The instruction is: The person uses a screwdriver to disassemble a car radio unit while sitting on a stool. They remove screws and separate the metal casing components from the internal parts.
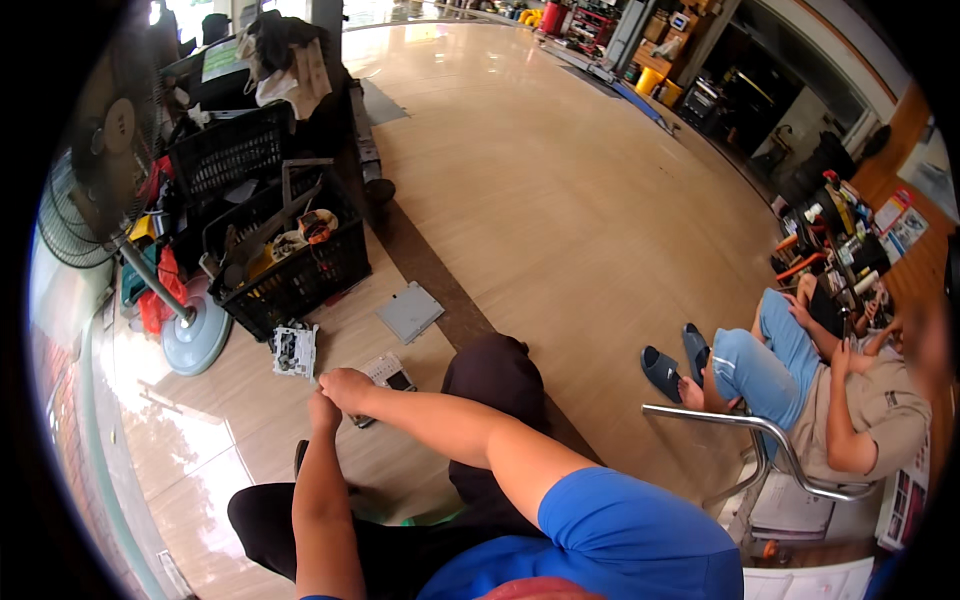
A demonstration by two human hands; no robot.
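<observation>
Both my hands are brought together low over the floor, left of my knees. My right hand (347, 388) is closed, its fingers curled at the tip of the stretched arm. Just below it my left hand (322, 412) is closed too, almost touching the right. What they grip, if anything, is too small or hidden to make out. Beside the right hand lies a pale device with buttons and a dark screen (390, 374), partly covered by my forearm. Past my hands lies a white plastic frame with cut-outs (295, 351). Farther off rests a flat grey panel (410, 312).
A black crate (330, 262) full of parts stands ahead on the left, beside a fan's round base (196, 338). A seated person (780, 370) is at the right, near slippers (661, 374) and a bent metal rail (700, 413). Tools (840, 235) crowd the right wall.
</observation>
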